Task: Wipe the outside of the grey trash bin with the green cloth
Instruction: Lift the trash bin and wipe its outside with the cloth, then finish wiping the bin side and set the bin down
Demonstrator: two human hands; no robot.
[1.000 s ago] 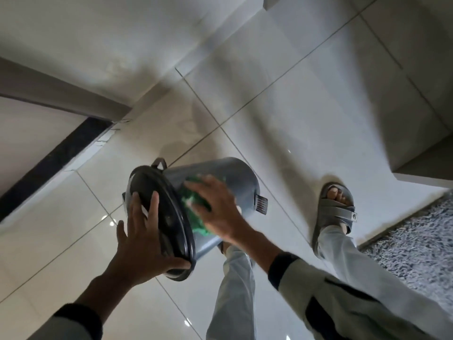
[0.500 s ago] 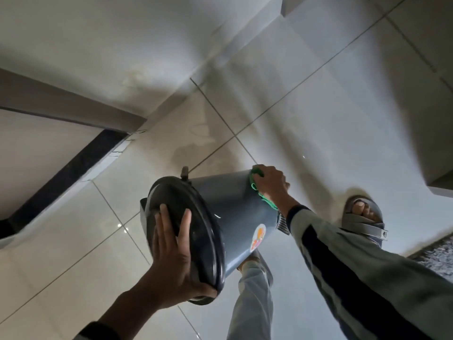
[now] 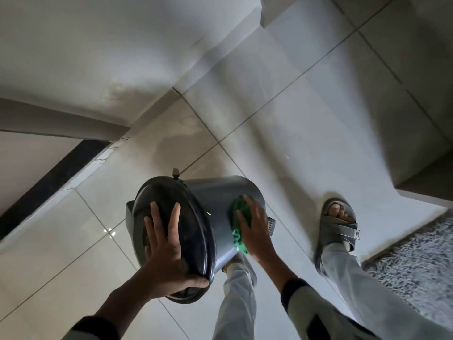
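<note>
Grey bin [image 3: 215, 200] tipped, lid [image 3: 161, 192] toward camera, long axis receding up-right.

Single head-worn wide-angle view, set above the person's forearms and facing steeply down and forward, close on the left hand [image 3: 166, 246] and right hand [image 3: 255, 231], with tiled floor [image 3: 306, 114] beyond the fingertips and a sandalled foot [image 3: 339, 224] right of them.

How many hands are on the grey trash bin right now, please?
2. The left hand lies flat on the dark lid, and the right hand presses the green cloth against the side wall of the grey trash bin. Neither hand is hidden.
</note>
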